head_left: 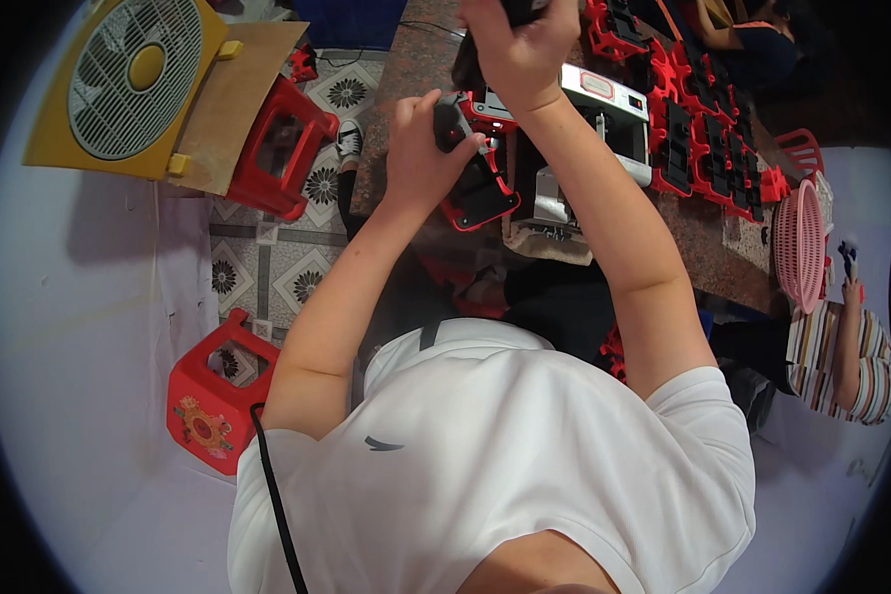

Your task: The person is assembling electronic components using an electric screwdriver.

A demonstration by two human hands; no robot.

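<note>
My left hand [421,158] is closed around the dark grey end of a red-and-black plastic part [483,198], thumb toward its middle. This part lies at the front left edge of the stone-topped table. Above and to the right, my right hand [527,54] grips a black handheld tool [470,67]; its upper end is cut off by the picture's edge, so its exact kind is unclear. The tool's lower body shows just left of my right wrist, over the far end of the part. My right forearm passes in front of a white machine [604,99].
Rows of red-and-black parts [698,148] cover the table's right side. A pink basket [800,246] stands at its right edge. Left are a yellow box fan [147,74], red stools [218,406] and a patterned floor. Other people sit at far right and across the table.
</note>
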